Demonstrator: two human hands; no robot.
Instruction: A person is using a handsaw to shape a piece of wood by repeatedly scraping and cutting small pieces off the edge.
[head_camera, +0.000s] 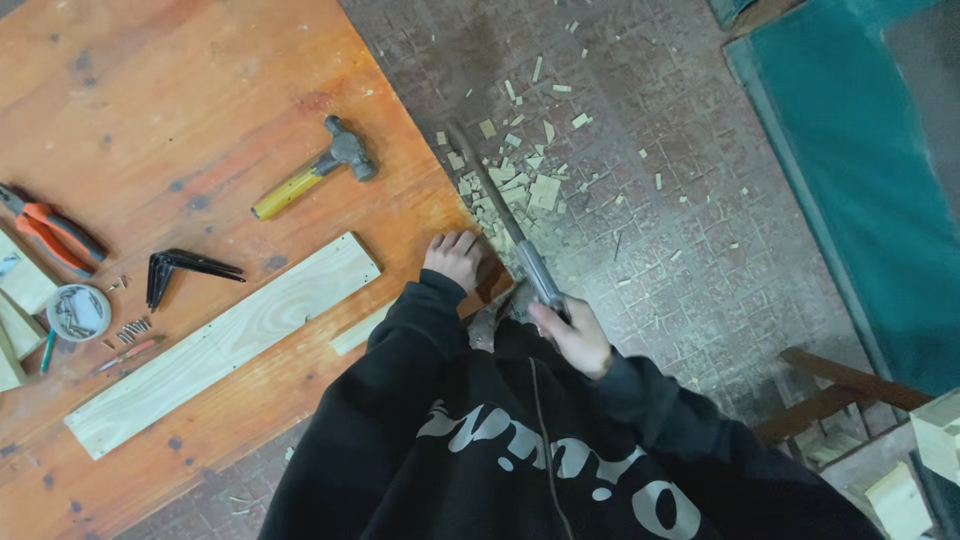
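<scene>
My right hand (573, 335) grips the grey handle of a long narrow hand saw (500, 205), whose blade runs up and left over the floor beside the table edge. My left hand (455, 255) rests with fingers curled on the corner of the orange wooden table (180, 90), pressing down on a small piece of wood there. The wood under it is mostly hidden by my hand and black sleeve. Below the saw lies a pile of pale wood offcuts (525, 175) on the tiled floor.
On the table lie a yellow-handled hammer (315, 168), a long pale plank (225, 340), black angle brackets (185, 272), orange-handled pliers (55, 235), a round tin of screws (78, 312) and loose screws. A teal panel (860, 180) stands at right, wooden pieces at lower right.
</scene>
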